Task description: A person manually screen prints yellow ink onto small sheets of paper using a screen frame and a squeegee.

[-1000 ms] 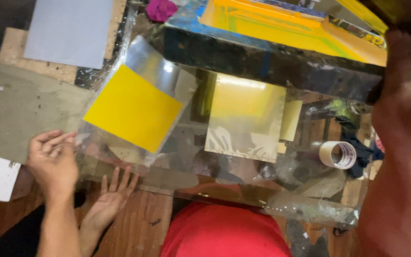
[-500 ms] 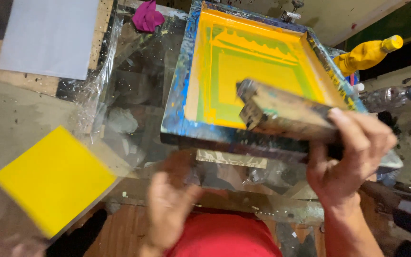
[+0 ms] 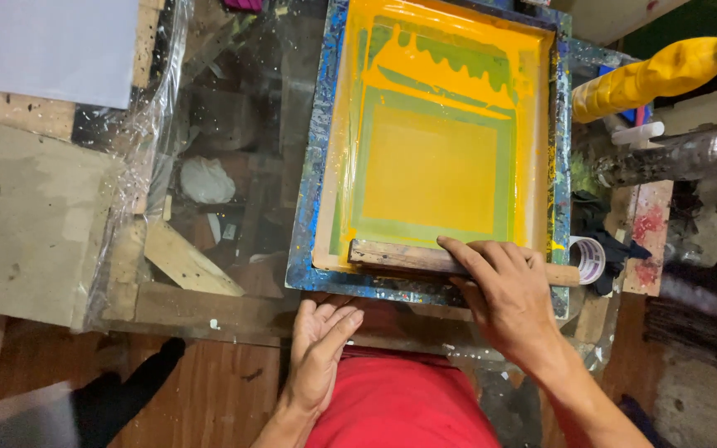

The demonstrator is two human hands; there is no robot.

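A paint-spattered blue screen-printing frame (image 3: 319,166) lies flat on a glass table (image 3: 226,158). Yellow ink covers its mesh (image 3: 433,166), with green streaks at the top. A wooden squeegee (image 3: 400,255) rests across the near edge of the mesh. My right hand (image 3: 504,290) lies on top of the squeegee and grips it. My left hand (image 3: 319,344) hovers below the frame's near-left corner, fingers together and nothing in it. A red garment (image 3: 400,406) on my body fills the bottom centre.
A yellow squeeze bottle (image 3: 657,79) and a clear plastic bottle (image 3: 682,158) lie to the right of the frame. A tape roll (image 3: 588,259) sits by the squeegee's right end. A grey board (image 3: 35,216) and a pale sheet (image 3: 51,50) lie at left. Clear plastic film (image 3: 147,124) drapes the table's left edge.
The frame came down flat onto the glass. My right hand set the squeegee on the mesh's near edge. The yellow sheet went off to the lower left. My left hand drew back.
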